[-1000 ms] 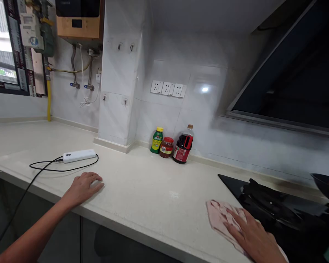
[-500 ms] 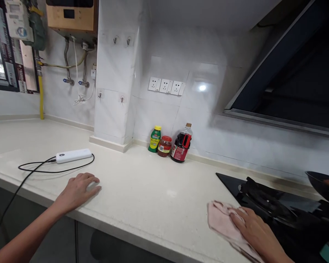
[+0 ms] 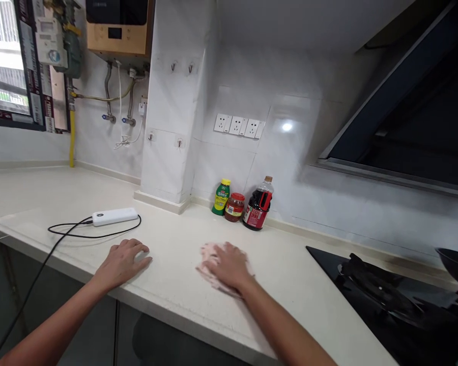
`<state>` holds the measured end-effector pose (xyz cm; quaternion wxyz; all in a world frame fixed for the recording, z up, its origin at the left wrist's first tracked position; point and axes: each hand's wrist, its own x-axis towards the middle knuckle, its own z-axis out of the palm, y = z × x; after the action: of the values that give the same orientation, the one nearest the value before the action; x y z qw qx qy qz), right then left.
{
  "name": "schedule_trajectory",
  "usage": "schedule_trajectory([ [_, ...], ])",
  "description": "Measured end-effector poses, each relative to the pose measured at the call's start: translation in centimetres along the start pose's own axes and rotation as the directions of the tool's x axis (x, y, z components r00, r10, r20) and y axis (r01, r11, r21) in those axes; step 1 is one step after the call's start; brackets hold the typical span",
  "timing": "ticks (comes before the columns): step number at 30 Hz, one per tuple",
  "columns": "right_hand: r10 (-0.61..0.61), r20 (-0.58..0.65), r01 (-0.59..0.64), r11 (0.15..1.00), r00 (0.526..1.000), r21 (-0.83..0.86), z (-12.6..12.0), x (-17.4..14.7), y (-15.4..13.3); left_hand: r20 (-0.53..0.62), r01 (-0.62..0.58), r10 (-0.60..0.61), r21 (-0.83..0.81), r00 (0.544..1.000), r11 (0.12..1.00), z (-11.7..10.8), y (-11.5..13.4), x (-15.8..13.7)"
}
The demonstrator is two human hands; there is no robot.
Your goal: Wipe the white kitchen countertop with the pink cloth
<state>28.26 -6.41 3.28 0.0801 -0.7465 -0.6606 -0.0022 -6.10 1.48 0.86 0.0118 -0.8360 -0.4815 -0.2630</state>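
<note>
My right hand (image 3: 229, 264) presses a pale pink cloth (image 3: 205, 269) against the white countertop (image 3: 168, 284), partly covering it; hand and cloth are slightly blurred. To the left, my left hand (image 3: 124, 262) rests on the counter near its front edge, fingers apart and holding nothing. A white power bank (image 3: 115, 217) with a black cable lies just beyond that hand. Against the wall, past the cloth, stand a green bottle with a yellow cap (image 3: 221, 197), a red-lidded jar (image 3: 234, 207) and a large bottle of dark sauce (image 3: 258, 206).
On the right a black gas stove (image 3: 370, 295) is set into the counter, with a dark wok (image 3: 456, 267) at its far side. A range hood (image 3: 412, 117) slants above it. A wall pillar (image 3: 168, 168) juts onto the counter behind the power bank.
My right hand has slid the cloth leftward from beside the stove to the middle of the counter. My left hand stays on the counter. The whole view has shifted slightly.
</note>
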Motion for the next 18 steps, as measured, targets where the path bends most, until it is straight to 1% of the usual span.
schedule_trajectory([
  [1,-0.117,0.012,0.117,0.992,0.993,0.040,0.4,-0.7,-2.4,0.003,0.002,-0.002,-0.001,1.000,1.000,0.0,-0.1,0.0],
  [2,-0.241,0.014,0.239,0.967,0.970,0.083,0.7,-1.7,-4.5,0.006,0.007,-0.007,0.001,1.000,1.000,0.0,-0.1,0.0],
  [3,-0.359,0.001,0.357,0.926,0.933,0.120,1.0,-2.8,-6.3,0.009,0.014,-0.014,0.004,1.000,1.000,0.0,-0.2,0.1],
  [5,-0.548,-0.048,0.548,0.822,0.835,0.153,1.3,-5.0,-8.7,0.008,0.024,-0.024,0.008,1.000,1.000,0.1,-0.3,0.1],
  [6,-0.607,-0.078,0.611,0.776,0.791,0.154,1.4,-5.9,-9.1,0.005,0.028,-0.028,0.008,1.000,1.000,0.1,-0.4,0.1],
  [7,-0.639,-0.105,0.647,0.747,0.762,0.151,1.3,-6.5,-9.2,0.003,0.032,-0.032,0.008,0.999,0.999,0.1,-0.4,0.2],
  [8,-0.646,-0.121,0.657,0.739,0.754,0.148,1.2,-6.7,-8.8,0.004,0.036,-0.036,0.009,0.999,0.999,0.0,-0.4,0.2],
  [9,-0.629,-0.127,0.641,0.754,0.767,0.144,1.0,-6.8,-8.0,0.008,0.042,-0.042,0.012,0.999,0.999,0.0,-0.4,0.2],
  [10,-0.589,-0.120,0.601,0.787,0.799,0.139,0.8,-6.6,-6.9,0.015,0.047,-0.047,0.018,0.999,0.999,0.0,-0.4,0.2],
  [11,-0.531,-0.102,0.541,0.831,0.841,0.129,0.5,-6.2,-5.4,0.023,0.051,-0.051,0.024,0.998,0.998,0.0,-0.4,0.2],
  [13,-0.376,-0.060,0.380,0.921,0.925,0.088,-0.2,-5.7,-1.5,0.033,0.052,-0.053,0.034,0.998,0.998,0.0,-0.4,0.2],
  [15,-0.188,-0.055,0.190,0.981,0.981,0.032,-0.8,-5.9,3.6,0.042,0.051,-0.052,0.033,0.998,0.998,-0.1,-0.4,0.2],
  [16,-0.090,-0.069,0.091,0.996,0.994,0.005,-1.1,-6.4,6.6,0.048,0.049,-0.050,0.030,0.998,0.998,-0.1,-0.4,0.2],
  [17,0.009,-0.095,-0.011,1.000,0.995,-0.022,-1.2,-7.2,9.7,0.053,0.048,-0.049,0.027,0.997,0.998,-0.1,-0.5,0.2],
  [18,0.109,-0.126,-0.115,0.992,0.986,-0.047,-1.3,-8.3,12.8,0.057,0.047,-0.048,0.025,0.997,0.999,-0.1,-0.5,0.2],
])
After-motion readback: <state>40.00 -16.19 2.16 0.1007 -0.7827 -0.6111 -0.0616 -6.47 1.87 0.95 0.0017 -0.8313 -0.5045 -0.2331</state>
